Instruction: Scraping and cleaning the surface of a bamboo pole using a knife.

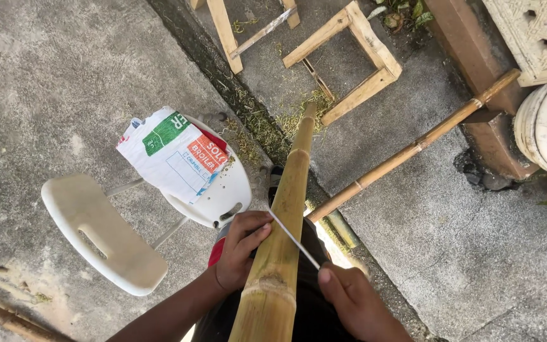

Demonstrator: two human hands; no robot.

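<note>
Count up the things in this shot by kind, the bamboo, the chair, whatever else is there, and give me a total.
Bamboo poles: 3, the thick pole under the left hand and right hand, a thin leaning pole, one at the lower left
Thin blades: 1
White plastic chairs: 1
Printed sacks: 1
Wooden frames: 2
Total: 8

hands [299, 278] draw thin blade [292, 239] across bamboo pole [283, 228] | white chair [115, 234] beside
</note>
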